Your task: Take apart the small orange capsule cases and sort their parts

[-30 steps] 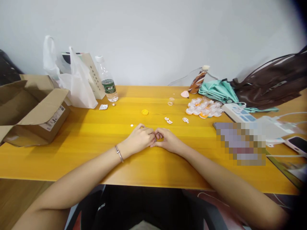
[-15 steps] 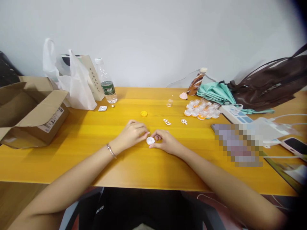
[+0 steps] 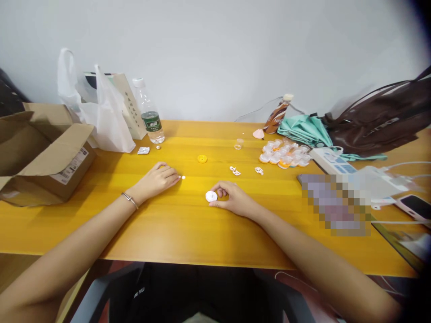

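My right hand (image 3: 232, 197) rests on the table and grips a small round white plastic disc (image 3: 211, 196) between thumb and fingers. A small raised spot shows at the disc's middle. To the left, my left hand (image 3: 160, 177) hovers low over or lies on the table with its fingers curled together. A tiny white piece (image 3: 183, 177) is at its fingertips and looks pinched there. Beyond the hands sits a yellow round cap (image 3: 202, 159). White cut-out plastic pieces (image 3: 235, 171) and a white spoked piece (image 3: 259, 170) lie farther right.
A cluster of clear and orange plastic cases (image 3: 284, 154), a small clear cup (image 3: 239, 144) and a pink cone (image 3: 258, 133) stand back right. A water bottle (image 3: 153, 116), foil packet (image 3: 143, 150) and cardboard box (image 3: 54, 152) are left. A power strip (image 3: 332, 161) lies right.
My left hand has moved left and slightly away from me, off the disc, with the tiny white piece at its fingertips. My right hand stays in place with the disc.
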The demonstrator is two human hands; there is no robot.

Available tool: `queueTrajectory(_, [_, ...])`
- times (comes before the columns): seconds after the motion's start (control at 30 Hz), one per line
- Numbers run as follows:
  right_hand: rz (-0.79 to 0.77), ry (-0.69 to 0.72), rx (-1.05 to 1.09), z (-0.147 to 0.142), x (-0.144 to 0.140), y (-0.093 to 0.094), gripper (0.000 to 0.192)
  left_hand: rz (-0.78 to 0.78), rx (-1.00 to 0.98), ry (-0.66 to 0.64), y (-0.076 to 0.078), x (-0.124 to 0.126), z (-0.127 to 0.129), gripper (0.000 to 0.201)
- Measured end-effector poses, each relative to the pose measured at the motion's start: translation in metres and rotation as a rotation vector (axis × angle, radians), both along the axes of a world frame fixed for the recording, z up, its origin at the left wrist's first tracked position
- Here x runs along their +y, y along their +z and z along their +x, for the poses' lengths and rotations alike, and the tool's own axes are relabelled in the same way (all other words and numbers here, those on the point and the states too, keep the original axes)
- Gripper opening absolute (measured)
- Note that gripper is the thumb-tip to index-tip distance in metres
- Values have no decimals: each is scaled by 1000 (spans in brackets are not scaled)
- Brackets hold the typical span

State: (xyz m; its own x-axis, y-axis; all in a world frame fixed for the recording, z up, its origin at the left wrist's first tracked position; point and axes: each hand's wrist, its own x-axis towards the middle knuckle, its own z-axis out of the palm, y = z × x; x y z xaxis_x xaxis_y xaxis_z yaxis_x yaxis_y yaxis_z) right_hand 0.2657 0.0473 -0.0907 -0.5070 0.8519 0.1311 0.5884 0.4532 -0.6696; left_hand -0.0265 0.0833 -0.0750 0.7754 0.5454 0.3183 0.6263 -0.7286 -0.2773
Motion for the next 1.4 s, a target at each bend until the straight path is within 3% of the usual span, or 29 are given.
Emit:
queueTrajectory(0.13, [17,8,-2,0,0,0,31,-12,-91,-28,5,-8,14,24])
queueTrajectory(0.27, [30,16,4,0,1,-1,31,-86,-156,-104,11,-25,46,23])
queueTrajectory(0.37, [36,27,17,0,1,-2,31,-141,-113,-175,11,-34,72,25])
queueTrajectory(0.5, [43,31,43,1,2,-4,32,-69,-1,-214,10,-36,90,24])
queueTrajectory(0.73, [30,50,83,2,3,-5,28,124,33,-281,8,-37,89,22])
queueTrajectory(1.4, [-37,39,136,1,4,-3,27,173,56,-373,8,-32,89,19])
